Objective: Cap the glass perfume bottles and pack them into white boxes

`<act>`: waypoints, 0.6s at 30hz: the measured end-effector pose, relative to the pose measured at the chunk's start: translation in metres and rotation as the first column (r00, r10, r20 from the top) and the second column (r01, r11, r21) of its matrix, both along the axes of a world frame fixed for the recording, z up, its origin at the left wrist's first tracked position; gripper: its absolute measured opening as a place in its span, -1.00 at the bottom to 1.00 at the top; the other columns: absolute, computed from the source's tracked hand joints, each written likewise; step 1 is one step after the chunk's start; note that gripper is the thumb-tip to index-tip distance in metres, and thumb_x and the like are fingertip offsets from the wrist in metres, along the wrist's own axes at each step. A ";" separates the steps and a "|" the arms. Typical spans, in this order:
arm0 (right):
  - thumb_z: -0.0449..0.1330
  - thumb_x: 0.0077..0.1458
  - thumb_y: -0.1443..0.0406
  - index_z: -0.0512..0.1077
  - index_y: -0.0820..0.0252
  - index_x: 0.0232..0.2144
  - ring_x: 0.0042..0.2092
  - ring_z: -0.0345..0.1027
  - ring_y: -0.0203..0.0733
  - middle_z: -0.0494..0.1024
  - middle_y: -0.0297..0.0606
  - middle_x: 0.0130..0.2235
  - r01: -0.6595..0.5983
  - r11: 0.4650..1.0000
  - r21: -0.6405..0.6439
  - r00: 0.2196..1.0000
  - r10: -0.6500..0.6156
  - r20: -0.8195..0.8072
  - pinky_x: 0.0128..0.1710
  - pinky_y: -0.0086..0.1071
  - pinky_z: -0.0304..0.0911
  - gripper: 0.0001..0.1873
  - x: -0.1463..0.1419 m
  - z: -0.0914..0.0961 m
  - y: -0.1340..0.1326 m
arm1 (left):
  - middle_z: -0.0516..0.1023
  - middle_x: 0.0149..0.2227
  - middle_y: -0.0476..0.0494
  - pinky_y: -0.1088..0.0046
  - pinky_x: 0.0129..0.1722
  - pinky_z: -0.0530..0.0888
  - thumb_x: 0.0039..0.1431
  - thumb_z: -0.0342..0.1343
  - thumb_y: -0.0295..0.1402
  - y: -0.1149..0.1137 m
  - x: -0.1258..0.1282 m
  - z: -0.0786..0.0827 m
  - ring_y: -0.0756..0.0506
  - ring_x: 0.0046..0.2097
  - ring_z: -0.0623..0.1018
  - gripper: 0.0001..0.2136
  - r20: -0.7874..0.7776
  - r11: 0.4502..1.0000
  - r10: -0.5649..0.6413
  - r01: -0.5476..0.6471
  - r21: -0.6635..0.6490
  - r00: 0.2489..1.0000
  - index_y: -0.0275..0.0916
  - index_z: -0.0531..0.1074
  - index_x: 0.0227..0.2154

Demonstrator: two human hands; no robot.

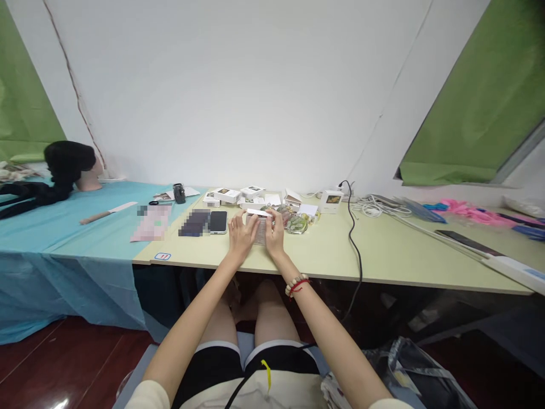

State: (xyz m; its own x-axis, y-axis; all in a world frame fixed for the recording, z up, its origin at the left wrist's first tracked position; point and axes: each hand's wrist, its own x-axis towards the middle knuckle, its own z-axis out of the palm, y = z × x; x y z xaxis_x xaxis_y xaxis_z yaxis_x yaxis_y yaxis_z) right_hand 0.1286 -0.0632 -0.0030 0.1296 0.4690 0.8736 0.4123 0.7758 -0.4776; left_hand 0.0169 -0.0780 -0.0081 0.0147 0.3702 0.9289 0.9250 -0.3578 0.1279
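Observation:
Between my two hands stands a small box [258, 212] with a white top edge and a greyish, printed-looking side below it. My left hand [242, 234] grips its left side with the fingers curled in. On the opposite side my right hand [275, 230] grips it, thumb and fingers near the top. Several clear packets [297, 223] with green contents lie just right of my right hand. Behind my hands are small white boxes [227, 195] with pictures on them, some lying flat. A phone [218, 222] rests left of my left hand.
A single white box [331, 201] stands upright near the wall. A black cable [352, 233] hangs over the table edge, and white cables [370, 207] lie farther right. To the left, a knife [108, 213] and a black-haired mannequin head [70, 162] are on blue cloth [123, 244].

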 end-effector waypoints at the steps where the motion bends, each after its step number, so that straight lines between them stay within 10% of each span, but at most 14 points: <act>1: -0.14 0.22 0.22 0.27 0.14 -0.12 -0.02 0.21 -0.18 0.35 -0.17 -0.12 -0.004 1.000 0.011 1.000 0.004 0.001 0.01 -0.21 0.14 -0.72 0.000 -0.001 0.002 | 0.29 -0.01 -0.31 0.23 -0.02 0.19 0.20 -0.08 -0.24 0.000 0.000 0.000 -0.19 0.04 0.28 -0.73 0.006 1.000 -0.003 0.003 -0.002 1.000 -0.13 0.41 -0.12; 18: -0.14 0.20 0.22 0.29 0.16 -0.18 -0.03 0.21 -0.17 0.35 -0.17 -0.14 -0.061 0.998 -0.013 0.997 0.060 -0.055 -0.09 -0.26 0.21 -0.73 0.000 0.001 -0.002 | 0.29 -0.04 -0.29 0.30 -0.07 0.27 0.22 -0.11 -0.31 0.002 -0.004 -0.002 -0.16 0.04 0.29 -0.77 0.007 0.993 -0.119 0.118 0.026 0.993 -0.17 0.43 -0.19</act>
State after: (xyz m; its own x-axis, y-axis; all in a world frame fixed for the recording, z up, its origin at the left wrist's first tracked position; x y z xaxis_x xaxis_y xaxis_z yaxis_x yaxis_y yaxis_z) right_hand 0.1290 -0.0651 -0.0017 0.1482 0.4901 0.8590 0.3375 0.7914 -0.5098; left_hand 0.0131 -0.0757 -0.0097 0.0495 0.3428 0.9381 0.8748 -0.4681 0.1249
